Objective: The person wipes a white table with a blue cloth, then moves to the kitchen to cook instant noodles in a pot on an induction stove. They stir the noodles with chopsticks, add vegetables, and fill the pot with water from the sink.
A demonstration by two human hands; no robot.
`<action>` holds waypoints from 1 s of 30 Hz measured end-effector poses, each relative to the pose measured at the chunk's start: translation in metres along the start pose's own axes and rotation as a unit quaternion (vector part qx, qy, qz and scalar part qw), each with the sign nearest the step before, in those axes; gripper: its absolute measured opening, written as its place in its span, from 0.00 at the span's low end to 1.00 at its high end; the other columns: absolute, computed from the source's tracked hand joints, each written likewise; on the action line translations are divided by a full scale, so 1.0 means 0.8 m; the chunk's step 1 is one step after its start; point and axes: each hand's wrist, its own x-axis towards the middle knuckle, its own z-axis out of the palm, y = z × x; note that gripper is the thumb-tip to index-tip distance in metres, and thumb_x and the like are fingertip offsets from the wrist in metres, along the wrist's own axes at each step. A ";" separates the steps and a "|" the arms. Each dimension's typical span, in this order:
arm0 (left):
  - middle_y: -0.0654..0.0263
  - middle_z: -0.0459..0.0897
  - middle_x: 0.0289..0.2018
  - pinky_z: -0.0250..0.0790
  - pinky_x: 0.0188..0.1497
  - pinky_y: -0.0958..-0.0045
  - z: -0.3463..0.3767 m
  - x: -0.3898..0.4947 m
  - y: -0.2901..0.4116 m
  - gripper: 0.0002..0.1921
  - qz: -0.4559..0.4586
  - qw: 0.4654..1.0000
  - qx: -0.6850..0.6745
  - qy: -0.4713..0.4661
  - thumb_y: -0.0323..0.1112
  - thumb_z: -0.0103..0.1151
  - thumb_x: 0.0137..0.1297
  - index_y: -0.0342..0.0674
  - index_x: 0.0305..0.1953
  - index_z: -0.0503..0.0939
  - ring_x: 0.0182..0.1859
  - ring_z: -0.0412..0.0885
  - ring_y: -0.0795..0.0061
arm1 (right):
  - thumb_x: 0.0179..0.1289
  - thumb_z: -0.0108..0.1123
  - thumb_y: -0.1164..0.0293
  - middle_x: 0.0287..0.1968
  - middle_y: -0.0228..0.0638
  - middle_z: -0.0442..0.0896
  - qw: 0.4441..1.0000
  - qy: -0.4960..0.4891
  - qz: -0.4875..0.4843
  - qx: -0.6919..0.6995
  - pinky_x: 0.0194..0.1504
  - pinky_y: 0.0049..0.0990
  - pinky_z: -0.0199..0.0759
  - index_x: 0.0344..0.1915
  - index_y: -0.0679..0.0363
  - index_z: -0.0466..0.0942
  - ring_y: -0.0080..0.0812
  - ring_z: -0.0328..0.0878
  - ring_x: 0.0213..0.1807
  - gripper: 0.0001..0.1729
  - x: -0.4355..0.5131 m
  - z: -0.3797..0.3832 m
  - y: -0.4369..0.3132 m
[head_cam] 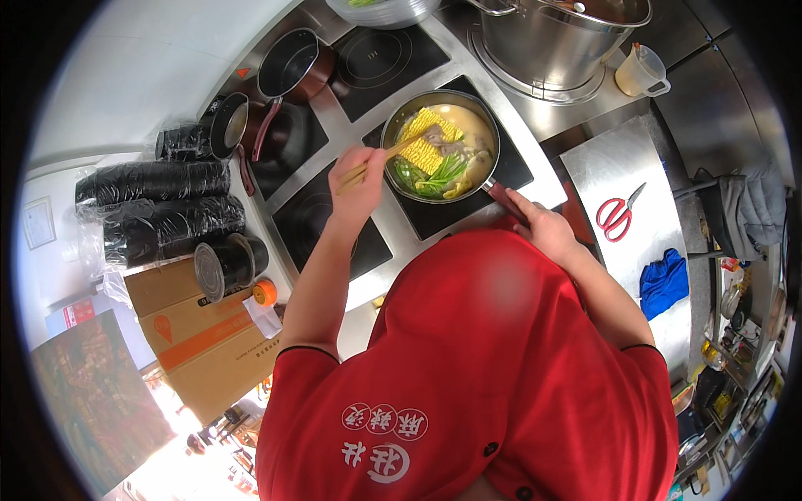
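Observation:
My left hand (358, 178) is closed around a pair of wooden chopsticks (401, 148), whose tips touch thin slices of meat (440, 139) in a saucepan (495, 164). A square block of yellow instant noodles (421, 156) lies in the pan, partly under the meat. Green leafy vegetables (443, 177) float along its near side, in a cloudy, pale broth (474, 125). My right hand (546, 230) grips the pan's dark red handle (506, 201). The pan stands on a black cooktop plate (519, 156).
A large steel stockpot (532, 47) and a plastic measuring jug (641, 72) stand at the back right. Red-handled scissors (615, 219) and a blue cloth (664, 284) lie on the steel surface at right. Empty pans (307, 81) and wrapped black containers (169, 228) are at left.

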 end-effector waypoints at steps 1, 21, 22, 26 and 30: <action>0.61 0.87 0.35 0.79 0.43 0.73 -0.006 0.000 -0.006 0.10 0.010 1.000 0.015 0.002 0.33 0.62 0.75 0.31 0.39 0.84 0.35 0.89 0.72 | 0.72 0.63 0.64 0.62 0.53 0.82 1.000 -0.001 0.000 0.000 0.59 0.47 0.80 0.83 0.42 0.57 0.57 0.85 0.56 0.43 0.000 -0.001 -0.001; 0.59 0.85 0.35 0.76 0.42 0.67 0.014 -0.046 0.033 0.06 -0.044 0.989 -0.132 -0.050 0.31 0.67 0.71 0.36 0.38 0.85 0.38 0.84 0.67 | 0.71 0.64 0.64 0.62 0.54 0.82 0.999 0.014 -0.030 0.011 0.56 0.50 0.81 0.82 0.42 0.59 0.60 0.85 0.55 0.43 0.005 0.003 0.008; 0.60 0.86 0.36 0.77 0.42 0.66 0.021 -0.054 0.039 0.04 -0.040 0.985 -0.151 -0.078 0.29 0.67 0.70 0.35 0.38 0.85 0.38 0.85 0.65 | 0.71 0.64 0.65 0.62 0.54 0.82 0.999 0.018 -0.033 0.012 0.56 0.50 0.81 0.82 0.42 0.59 0.60 0.85 0.54 0.43 0.005 0.003 0.008; 0.59 0.86 0.36 0.77 0.43 0.66 0.043 -0.071 0.060 0.01 0.039 0.979 -0.172 -0.099 0.23 0.67 0.68 0.35 0.37 0.84 0.39 0.85 0.62 | 0.70 0.65 0.65 0.61 0.54 0.82 0.999 0.023 -0.027 0.012 0.56 0.50 0.81 0.82 0.42 0.59 0.60 0.85 0.54 0.43 0.003 0.005 0.009; 0.59 0.86 0.36 0.78 0.43 0.66 0.036 -0.070 0.065 0.01 0.063 0.983 -0.146 -0.089 0.23 0.67 0.68 0.35 0.38 0.85 0.39 0.85 0.62 | 0.70 0.65 0.65 0.61 0.54 0.82 0.999 0.022 -0.023 0.015 0.56 0.49 0.81 0.82 0.42 0.59 0.60 0.85 0.54 0.43 0.002 0.005 0.009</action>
